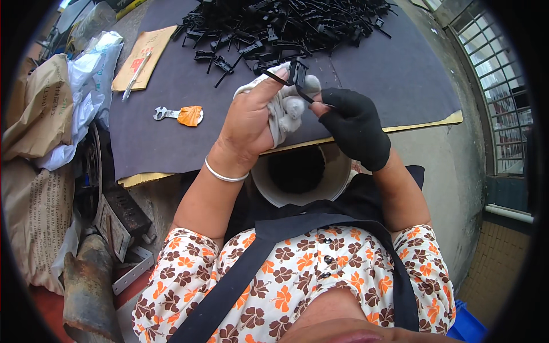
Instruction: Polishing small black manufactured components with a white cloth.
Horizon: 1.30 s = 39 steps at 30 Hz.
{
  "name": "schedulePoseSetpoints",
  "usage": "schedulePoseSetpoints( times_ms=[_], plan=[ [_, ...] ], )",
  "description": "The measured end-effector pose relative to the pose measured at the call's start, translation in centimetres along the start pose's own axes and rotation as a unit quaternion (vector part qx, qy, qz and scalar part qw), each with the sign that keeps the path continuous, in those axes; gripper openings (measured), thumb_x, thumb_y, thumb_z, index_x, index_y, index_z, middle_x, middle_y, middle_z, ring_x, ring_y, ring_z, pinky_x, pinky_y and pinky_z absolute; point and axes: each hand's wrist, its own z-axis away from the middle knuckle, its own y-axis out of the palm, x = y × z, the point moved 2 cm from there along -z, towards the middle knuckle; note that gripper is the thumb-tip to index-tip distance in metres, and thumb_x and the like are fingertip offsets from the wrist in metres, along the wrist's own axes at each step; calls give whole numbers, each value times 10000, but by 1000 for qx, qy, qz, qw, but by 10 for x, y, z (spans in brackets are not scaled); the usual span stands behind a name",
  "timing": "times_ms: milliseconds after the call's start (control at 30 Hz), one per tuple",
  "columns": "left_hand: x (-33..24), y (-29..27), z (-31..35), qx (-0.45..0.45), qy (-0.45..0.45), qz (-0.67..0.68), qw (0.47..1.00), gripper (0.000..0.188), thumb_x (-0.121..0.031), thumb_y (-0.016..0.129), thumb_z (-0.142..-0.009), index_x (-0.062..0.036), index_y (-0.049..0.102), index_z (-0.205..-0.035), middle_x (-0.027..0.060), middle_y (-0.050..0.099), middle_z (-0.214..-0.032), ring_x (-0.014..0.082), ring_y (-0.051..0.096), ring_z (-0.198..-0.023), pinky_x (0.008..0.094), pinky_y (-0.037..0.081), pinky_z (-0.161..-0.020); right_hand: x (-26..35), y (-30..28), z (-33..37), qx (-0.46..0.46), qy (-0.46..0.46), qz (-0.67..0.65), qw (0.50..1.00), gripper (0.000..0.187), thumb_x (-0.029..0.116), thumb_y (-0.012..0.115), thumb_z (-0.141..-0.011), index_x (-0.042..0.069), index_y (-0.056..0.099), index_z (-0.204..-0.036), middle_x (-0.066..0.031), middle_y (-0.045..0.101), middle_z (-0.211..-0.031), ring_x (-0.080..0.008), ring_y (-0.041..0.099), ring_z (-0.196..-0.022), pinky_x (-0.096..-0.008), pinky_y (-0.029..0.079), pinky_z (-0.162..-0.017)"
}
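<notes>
The bucket [263, 178] serves as the reference point. The left forearm extends forward along the left side of the bucket and angles inward, with a white bangle [226, 179] at the wrist. The left hand [253, 114] is positioned beyond the bucket's far rim, thumb uppermost; white glove fabric covers the fingers, while the thumb and the back of the hand are bare. The right forearm extends along the right side of the bucket and angles inward. The right hand [355, 128], in a black fingerless glove, is located beyond the rim and to the right, its fingertips directed toward the left hand. The black plastic part [298, 73] is located beyond the bucket, raised over the surface [377, 77], at the fingertip end of the left hand. The left hand is closed on the body of this part, between thumb and gloved fingers. The right hand is closed on its narrow strip, thumb against finger, just beside the left hand. A heap of similar black parts [280, 28] lies farther beyond the bucket. A flat metal wrench [189, 116] with orange wrapping lies left of and beyond the bucket.
</notes>
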Motion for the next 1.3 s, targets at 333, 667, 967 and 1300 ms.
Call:
schedulePoseSetpoints(
  times_ms=[333, 667, 967, 1300],
  plan=[
    [14, 15, 3, 26, 281, -488, 826, 323, -65, 499, -888, 16, 492, -1200, 84, 609, -988, 96, 553, -791, 232, 476, -694, 15, -8, -4, -56, -59, 137, 987, 222, 116, 705, -756, 31, 617, -942, -9, 569, -743, -81, 528, -692, -232, 454, -646],
    [13, 8, 5, 5, 269, -541, 797, 348, 3, 508, -856, 32, 505, -1204, 63, 593, -1014, 86, 530, -866, 212, 452, -763, 1, -11, -12, 96, 103, -17, 990, 202, 182, 528, -895, 1, 613, -930, -69, 599, -753, -108, 525, -697, -267, 435, -669],
    [15, 18, 8, -4, 366, -663, 653, 321, 14, 527, -824, 18, 544, -1145, 108, 619, -950, 154, 597, -848, 262, 475, -769, -1, -3, -8, 85, 117, 2, 989, 240, 218, 522, -898, 7, 616, -961, -154, 625, -752, -182, 573, -647, -300, 452, -627],
    [11, 12, 5, -2, 319, -511, 798, 355, -30, 545, -856, 27, 473, -1199, 71, 561, -1039, 110, 524, -907, 224, 433, -798, 8, -12, -11, 80, 93, -3, 992, 200, 153, 544, -881, -6, 614, -979, -41, 604, -746, -98, 522, -689, -259, 440, -659]
  ],
)
